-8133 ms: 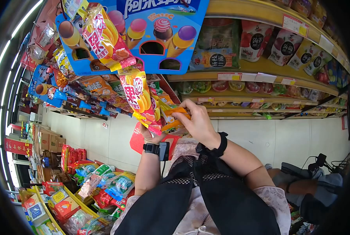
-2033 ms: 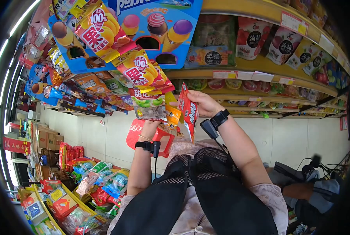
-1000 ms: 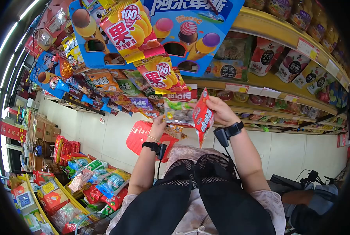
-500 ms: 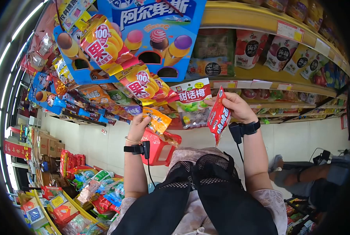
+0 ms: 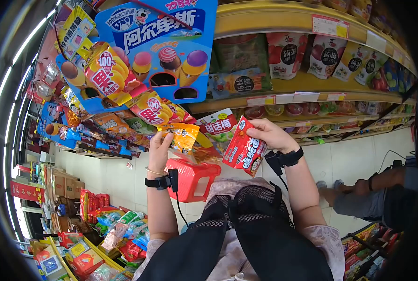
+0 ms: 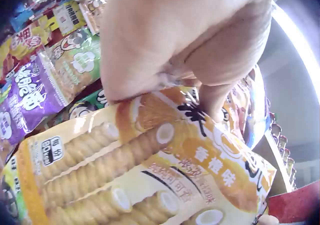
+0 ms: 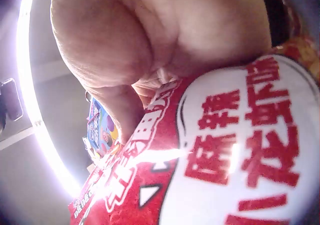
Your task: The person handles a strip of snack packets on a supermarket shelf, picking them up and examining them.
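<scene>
My left hand (image 5: 159, 151) pinches the upper edge of an orange snack packet (image 5: 184, 136). In the left wrist view the packet (image 6: 100, 160) shows printed rolled wafers and an orange slice. My right hand (image 5: 277, 136) grips a red crispy-noodle packet (image 5: 240, 149) at its top corner, its printed front turned toward my head. A white patch with red characters covers much of this noodle packet (image 7: 225, 135) in the right wrist view. Between the two packets, a red and white bag of preserved plums (image 5: 214, 122) shows behind, partly covered by the noodle packet.
Yellow bags with mango pictures (image 5: 153, 108) hang before a blue ice-cream display board (image 5: 185, 47). Yellow shelves (image 5: 312, 96) with pouches run along the right. A red plastic basket (image 5: 183, 182) is below my left hand. Another person's legs (image 5: 375, 192) are at the right.
Earlier my right hand was at the orange packet; it then took up the red noodle packet, which has turned from edge-on to face-on. My left hand has moved left and up with the orange packet.
</scene>
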### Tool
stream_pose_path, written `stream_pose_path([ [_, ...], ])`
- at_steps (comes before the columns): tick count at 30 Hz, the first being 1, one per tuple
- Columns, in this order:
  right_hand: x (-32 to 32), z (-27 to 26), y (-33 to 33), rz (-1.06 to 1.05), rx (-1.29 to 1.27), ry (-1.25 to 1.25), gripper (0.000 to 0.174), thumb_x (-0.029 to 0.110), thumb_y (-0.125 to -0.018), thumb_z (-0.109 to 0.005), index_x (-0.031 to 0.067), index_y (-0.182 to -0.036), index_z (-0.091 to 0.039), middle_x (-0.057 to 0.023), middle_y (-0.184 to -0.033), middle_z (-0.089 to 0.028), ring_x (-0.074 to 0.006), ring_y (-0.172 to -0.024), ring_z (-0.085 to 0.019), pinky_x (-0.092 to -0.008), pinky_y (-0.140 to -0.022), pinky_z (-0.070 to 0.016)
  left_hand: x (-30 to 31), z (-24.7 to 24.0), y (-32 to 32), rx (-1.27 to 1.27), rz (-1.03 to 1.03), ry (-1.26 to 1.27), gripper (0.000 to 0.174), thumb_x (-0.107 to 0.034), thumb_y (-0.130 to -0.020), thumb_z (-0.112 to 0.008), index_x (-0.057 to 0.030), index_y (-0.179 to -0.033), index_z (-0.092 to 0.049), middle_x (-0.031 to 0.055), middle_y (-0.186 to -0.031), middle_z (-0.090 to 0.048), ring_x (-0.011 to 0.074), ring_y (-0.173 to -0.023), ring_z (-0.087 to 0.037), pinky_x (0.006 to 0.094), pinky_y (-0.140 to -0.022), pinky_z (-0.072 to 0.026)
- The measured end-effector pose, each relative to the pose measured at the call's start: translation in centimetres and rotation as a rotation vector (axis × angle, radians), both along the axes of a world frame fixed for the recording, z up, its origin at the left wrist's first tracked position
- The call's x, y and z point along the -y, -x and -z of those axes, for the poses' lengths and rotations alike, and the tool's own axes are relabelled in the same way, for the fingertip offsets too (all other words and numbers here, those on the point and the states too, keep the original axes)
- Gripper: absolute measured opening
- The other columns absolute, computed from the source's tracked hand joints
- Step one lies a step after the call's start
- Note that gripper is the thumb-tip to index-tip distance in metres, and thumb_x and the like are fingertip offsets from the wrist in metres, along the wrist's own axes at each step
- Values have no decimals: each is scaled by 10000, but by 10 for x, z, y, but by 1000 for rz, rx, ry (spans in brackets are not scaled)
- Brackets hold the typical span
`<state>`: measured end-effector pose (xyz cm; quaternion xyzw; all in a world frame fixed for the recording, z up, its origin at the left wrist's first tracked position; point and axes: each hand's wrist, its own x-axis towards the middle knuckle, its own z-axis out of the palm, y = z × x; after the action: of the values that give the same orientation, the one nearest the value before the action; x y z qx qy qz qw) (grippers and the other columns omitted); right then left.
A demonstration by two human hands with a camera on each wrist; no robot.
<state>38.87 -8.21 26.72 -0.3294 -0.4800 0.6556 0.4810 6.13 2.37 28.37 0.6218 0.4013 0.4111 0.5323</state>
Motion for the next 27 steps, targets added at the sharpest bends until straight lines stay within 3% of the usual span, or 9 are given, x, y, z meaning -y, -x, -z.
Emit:
stream_pose_path([
  [8, 1, 3, 0, -24, 48, -18, 339, 222, -926, -530, -19, -1164, -537, 0, -972, -634, -28, -838, -563, -214, -766, -462, 21, -28, -1, -202, -39, -105, 202, -88, -894, -547, 28, -1052, -593, -1, -895, -632, 36, -786, -526, 203, -706, -423],
  [15, 1, 4, 4, -36, 55, -17, 333, 217, -927, -528, -16, -1164, -544, 0, -980, -635, -37, -850, -564, -220, -779, -458, 25, -18, 4, 34, 106, 16, 205, -32, -920, -478, 8, -1104, -559, 33, -1042, -602, 99, -931, -557, 251, -843, -439],
  [17, 2, 5, 10, -31, -19, -5, 315, 216, -934, -511, -16, -1144, -547, 1, -949, -641, -30, -811, -572, -206, -735, -467, 25, -15, 5, 88, 133, 68, 223, -30, -923, -465, 11, -1126, -548, 54, -1083, -597, 129, -975, -561, 282, -883, -433],
  [27, 5, 0, 22, -159, -35, -29, 297, 217, -938, -509, -13, -1119, -563, -11, -976, -641, -37, -853, -569, -226, -776, -466, 32, -13, 10, 174, 83, 29, 218, -32, -916, -477, 18, -1113, -556, 59, -1089, -604, 135, -988, -567, 289, -890, -433],
])
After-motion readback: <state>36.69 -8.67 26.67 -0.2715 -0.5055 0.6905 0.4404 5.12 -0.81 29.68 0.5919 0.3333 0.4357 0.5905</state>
